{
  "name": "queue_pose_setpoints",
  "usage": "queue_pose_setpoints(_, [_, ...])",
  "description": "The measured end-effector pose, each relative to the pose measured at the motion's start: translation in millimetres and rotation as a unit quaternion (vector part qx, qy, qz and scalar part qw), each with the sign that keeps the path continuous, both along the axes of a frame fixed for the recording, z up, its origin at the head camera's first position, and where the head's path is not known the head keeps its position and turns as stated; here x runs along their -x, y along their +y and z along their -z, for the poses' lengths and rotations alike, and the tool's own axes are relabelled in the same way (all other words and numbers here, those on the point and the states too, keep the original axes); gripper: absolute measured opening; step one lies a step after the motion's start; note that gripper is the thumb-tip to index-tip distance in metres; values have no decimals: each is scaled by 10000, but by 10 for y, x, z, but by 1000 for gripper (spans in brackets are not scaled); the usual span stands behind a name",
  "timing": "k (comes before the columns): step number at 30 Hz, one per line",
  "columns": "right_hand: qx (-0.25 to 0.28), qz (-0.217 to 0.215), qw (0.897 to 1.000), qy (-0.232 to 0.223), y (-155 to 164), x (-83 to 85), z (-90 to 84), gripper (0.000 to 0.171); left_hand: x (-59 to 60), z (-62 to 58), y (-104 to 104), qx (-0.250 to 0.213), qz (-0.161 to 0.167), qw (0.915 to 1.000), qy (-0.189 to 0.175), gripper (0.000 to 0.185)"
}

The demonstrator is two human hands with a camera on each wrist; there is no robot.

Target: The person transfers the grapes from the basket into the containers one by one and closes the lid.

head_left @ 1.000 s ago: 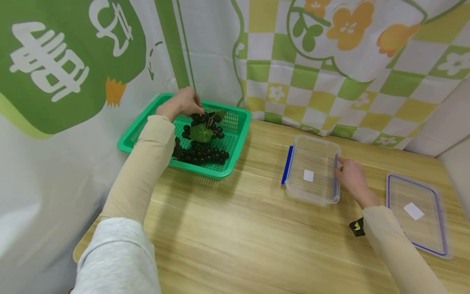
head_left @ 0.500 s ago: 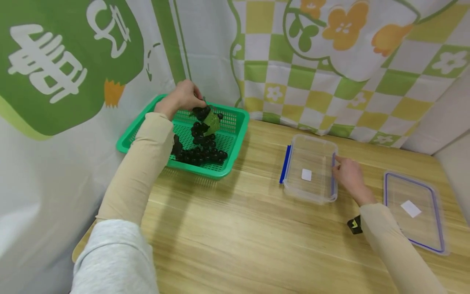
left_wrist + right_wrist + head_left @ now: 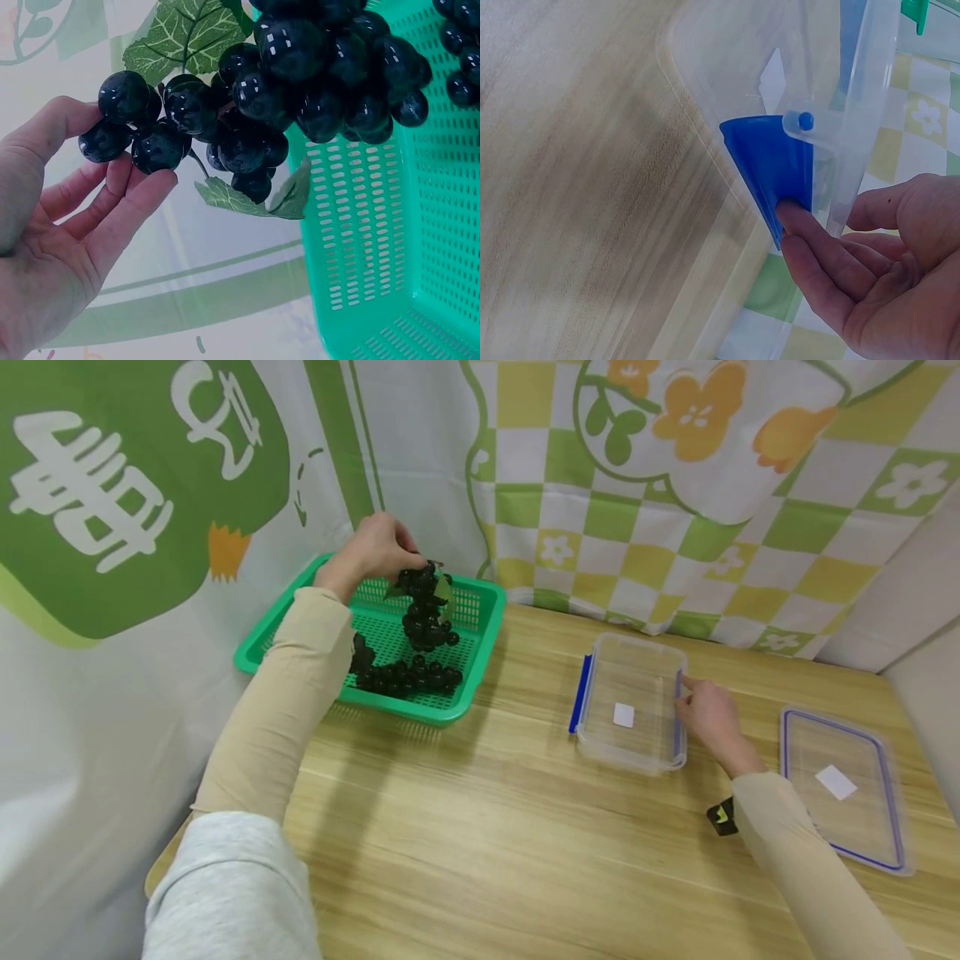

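so, left hand (image 3: 372, 553): fingers pinch the top of a dark grape bunch (image 3: 425, 608), hanging over the green basket (image 3: 480, 643).
second bunch (image 3: 408, 677): lies in the basket.
right hand (image 3: 708, 717): fingertips press the blue clip (image 3: 774, 171) of the clear container (image 3: 632, 703).
advice: lift the bunch straight and keep the box steady.
hidden: the stem is perhaps under the fingers.

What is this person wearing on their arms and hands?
Both hands are bare: the left hand and the right hand wear no gloves or rings. Close-fitting beige sleeves cover both forearms to the wrist. A looser light grey sleeve covers the left upper arm. A small black device with a yellow mark sits by the right wrist.
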State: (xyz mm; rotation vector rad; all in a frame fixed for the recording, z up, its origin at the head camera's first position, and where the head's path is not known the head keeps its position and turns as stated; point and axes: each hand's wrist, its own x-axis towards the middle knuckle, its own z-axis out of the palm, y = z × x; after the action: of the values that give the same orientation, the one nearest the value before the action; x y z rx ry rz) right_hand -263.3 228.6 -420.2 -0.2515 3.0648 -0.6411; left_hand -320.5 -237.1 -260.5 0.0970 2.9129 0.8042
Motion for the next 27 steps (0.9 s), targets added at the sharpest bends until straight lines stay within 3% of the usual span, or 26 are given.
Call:
queue_pose_setpoints(10, [38,-9,10000,4,6,-9,-14,49,-17,-107,141,-44,-6,9997,253,28])
queue_pose_setpoints(27, [114,18,9999,-91,6,-9,-14,49,-77,-303,498,-283,53,9991,308,30])
